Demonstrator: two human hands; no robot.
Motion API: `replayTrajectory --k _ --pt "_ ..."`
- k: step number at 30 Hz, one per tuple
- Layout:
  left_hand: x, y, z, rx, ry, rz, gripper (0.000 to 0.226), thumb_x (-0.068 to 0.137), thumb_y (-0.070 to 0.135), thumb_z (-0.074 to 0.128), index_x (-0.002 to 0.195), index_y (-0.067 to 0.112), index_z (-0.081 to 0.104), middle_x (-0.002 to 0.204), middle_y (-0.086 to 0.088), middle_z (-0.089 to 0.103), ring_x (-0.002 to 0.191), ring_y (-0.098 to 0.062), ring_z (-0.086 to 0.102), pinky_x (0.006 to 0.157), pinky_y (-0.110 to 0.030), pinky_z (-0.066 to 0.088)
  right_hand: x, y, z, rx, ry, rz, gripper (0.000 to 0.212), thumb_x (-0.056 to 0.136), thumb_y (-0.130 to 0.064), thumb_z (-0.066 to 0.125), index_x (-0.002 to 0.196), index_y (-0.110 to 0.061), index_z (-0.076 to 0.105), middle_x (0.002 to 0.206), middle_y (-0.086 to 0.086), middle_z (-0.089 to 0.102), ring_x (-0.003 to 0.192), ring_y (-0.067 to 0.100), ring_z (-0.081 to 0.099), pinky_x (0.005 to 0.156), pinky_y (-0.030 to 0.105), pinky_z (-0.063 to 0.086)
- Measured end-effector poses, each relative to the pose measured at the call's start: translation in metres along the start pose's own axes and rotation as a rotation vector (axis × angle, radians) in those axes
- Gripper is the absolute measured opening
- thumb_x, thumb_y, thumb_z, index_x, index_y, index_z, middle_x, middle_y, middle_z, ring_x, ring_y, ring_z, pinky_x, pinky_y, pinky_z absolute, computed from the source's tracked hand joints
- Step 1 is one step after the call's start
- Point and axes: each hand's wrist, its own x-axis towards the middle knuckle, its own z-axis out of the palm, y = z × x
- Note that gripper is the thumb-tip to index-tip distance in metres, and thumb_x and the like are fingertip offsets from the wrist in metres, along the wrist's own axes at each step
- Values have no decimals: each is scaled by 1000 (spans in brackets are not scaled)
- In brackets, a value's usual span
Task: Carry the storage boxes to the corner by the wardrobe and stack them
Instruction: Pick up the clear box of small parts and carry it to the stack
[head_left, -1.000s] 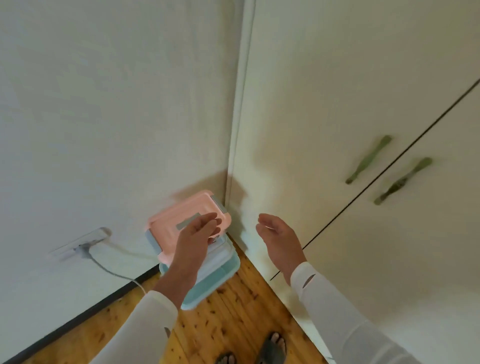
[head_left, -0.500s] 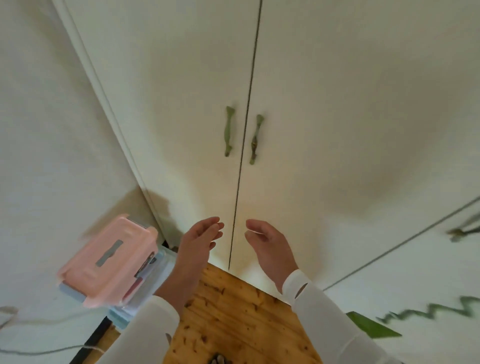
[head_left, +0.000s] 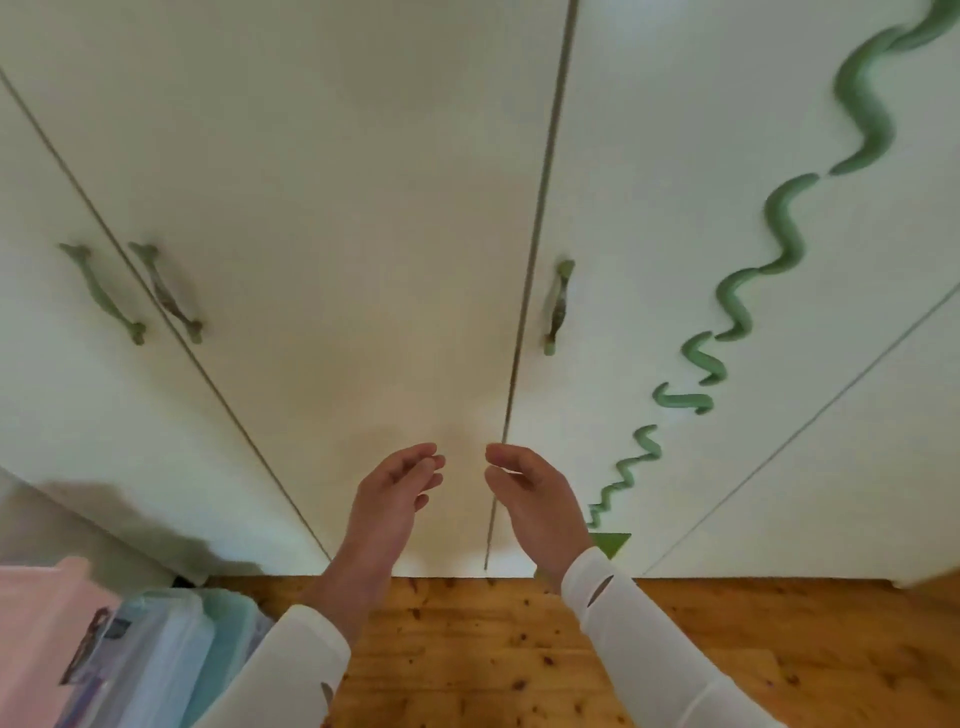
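Two released grips: left hand (head_left: 394, 496), right hand (head_left: 536, 500); storage boxes (head_left: 156, 660) stacked, contents blurred.

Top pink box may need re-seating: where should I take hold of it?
Take the pink box by two opposite lid edges, coming down from above: it lies flat atop the stack, tucked beside the wardrobe. Its left part is out of frame.

Light: soft, even; I see it warmest on the middle wardrobe door (head_left: 363, 260).
Shadow: one dark patch at lower left, above the storage boxes (head_left: 156, 654).
Blur: boxes and green squiggle (head_left: 779, 205) look smeared to me.
Edges: door seams splay outward, wide-angle bend.
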Motion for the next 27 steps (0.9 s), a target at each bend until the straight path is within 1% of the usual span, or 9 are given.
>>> replayTrajectory --k 4,7,11,12,15,19,21,24,27 --pt "-15 -2 67 61 -98 15 21 99 22 54 114 26 67 107 9 73 101 -8 66 89 -26 50 -15 19 -61 56 108 20 29 92 -22 56 120 -26 62 114 -18 63 104 1 59 99 32 47" --pt "-21 -2 107 100 -151 21 22 99 22 53 116 24 66 109 9 71 101 -8 66 88 -26 49 -23 32 -98 74 180 32 29 92 -21 57 120 -25 62 115 -16 63 104 3 59 99 32 47" --pt "-32 -2 175 166 -268 41 20 99 20 53 113 25 67 104 12 73 97 -5 67 84 -24 50 -38 53 -164 120 307 49 27 94 -23 55 119 -28 61 116 -16 63 102 -1 58 92 21 48" --pt "-35 -1 191 170 -298 46 20 99 19 54 111 26 68 102 12 73 96 -5 67 83 -24 50 -41 58 -180 124 339 52 26 94 -22 55 118 -29 61 115 -17 63 101 -2 58 91 21 48" --pt "-44 1 238 208 -384 55 19 97 18 55 110 24 69 102 10 74 96 -8 68 84 -26 50 -50 72 -226 155 442 65 25 93 -24 56 117 -30 63 112 -20 63 102 0 58 97 28 48" --pt "-53 9 298 249 -509 92 21 97 19 55 115 22 67 108 7 72 102 -11 66 92 -30 49 -59 83 -277 157 560 61 23 93 -27 55 113 -37 60 108 -26 60 102 2 58 97 30 48" --pt "-58 12 323 253 -557 106 21 97 19 55 113 23 67 107 8 72 101 -9 66 90 -28 50 -62 86 -298 167 616 73 25 94 -27 54 117 -33 60 112 -20 62 105 6 58 98 32 47" --pt "-66 14 371 288 -649 109 21 98 19 54 113 24 67 107 8 72 100 -8 66 89 -28 50 -71 92 -340 254 731 104 29 96 -24 52 124 -25 59 118 -9 63 108 12 59 99 33 48" --pt "-72 19 418 311 -740 103 22 98 21 53 116 23 67 108 8 71 102 -9 65 90 -28 50 -80 100 -379 341 827 136 28 97 -24 51 124 -23 59 116 -8 63 106 14 60 96 32 49"
